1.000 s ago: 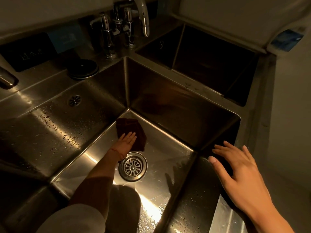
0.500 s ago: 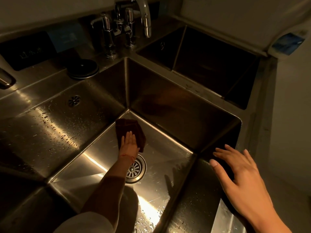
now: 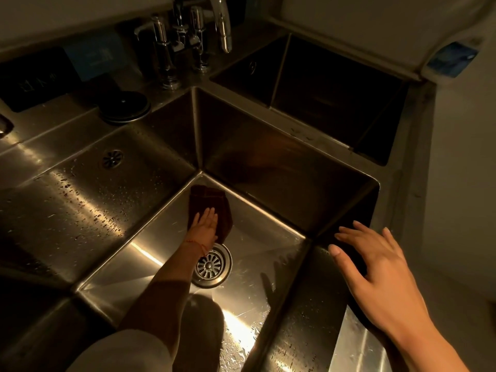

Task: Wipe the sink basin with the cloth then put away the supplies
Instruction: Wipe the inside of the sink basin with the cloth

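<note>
A dark brown cloth lies flat on the floor of the steel sink basin, near its far left corner. My left hand presses down on the cloth with straight fingers, just beyond the round drain strainer. My right hand hovers over the basin's right rim with fingers spread and holds nothing. Water drops cover the basin floor and walls.
A chrome faucet with several handles stands behind the basin. A second, darker basin lies to the back right. A wet draining board with a small drain sits left, and a black round lid lies behind it.
My left hand has slid the cloth a little to the right along the basin floor and turned its fingers more upright. My right hand has stayed over the right rim.
</note>
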A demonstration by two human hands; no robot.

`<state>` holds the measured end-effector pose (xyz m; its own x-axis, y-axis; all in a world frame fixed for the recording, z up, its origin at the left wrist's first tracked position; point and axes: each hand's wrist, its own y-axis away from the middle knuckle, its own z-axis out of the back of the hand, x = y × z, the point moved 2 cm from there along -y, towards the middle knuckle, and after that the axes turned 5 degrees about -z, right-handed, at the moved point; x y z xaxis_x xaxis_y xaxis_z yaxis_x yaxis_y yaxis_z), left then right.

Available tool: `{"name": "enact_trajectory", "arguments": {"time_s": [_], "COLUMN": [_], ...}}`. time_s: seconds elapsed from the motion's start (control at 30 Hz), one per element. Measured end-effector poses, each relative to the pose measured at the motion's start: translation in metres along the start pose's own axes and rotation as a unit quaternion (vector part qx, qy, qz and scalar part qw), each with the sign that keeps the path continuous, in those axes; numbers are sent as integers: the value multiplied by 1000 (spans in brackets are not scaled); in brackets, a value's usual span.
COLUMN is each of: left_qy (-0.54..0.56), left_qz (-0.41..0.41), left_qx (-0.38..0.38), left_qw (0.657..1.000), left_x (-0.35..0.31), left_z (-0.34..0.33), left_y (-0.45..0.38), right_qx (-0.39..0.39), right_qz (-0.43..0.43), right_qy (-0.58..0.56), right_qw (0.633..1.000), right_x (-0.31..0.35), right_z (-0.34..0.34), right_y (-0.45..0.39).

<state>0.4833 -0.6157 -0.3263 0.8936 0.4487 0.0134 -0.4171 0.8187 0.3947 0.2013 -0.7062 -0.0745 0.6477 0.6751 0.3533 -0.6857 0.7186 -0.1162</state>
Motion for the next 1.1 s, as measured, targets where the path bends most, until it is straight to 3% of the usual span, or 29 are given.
{"name": "enact_trajectory", "arguments": {"time_s": [0.23,0.53,0.83,1.1], "left_qy": [-6,-15,22,17], "left_qz": [-31,-129,58,43], "left_qx": [4,17,-18,-21], "left_qw": [999,991,998,999], "left_x": [-4,-11,-52,-51], "left_z": [1,5,2,-6], "left_y": [2,2,0,-7], "right_qx": [2,-8,-9,-9], "right_qz": [-2,6,2,5], "right_qy": [1,-5,-13,-9], "right_qw": [1000,1000,1000,1000], "right_x": [1,0,-1,-2], "right_z": [0,0,0,-1], "right_y": [0,0,0,0]}}
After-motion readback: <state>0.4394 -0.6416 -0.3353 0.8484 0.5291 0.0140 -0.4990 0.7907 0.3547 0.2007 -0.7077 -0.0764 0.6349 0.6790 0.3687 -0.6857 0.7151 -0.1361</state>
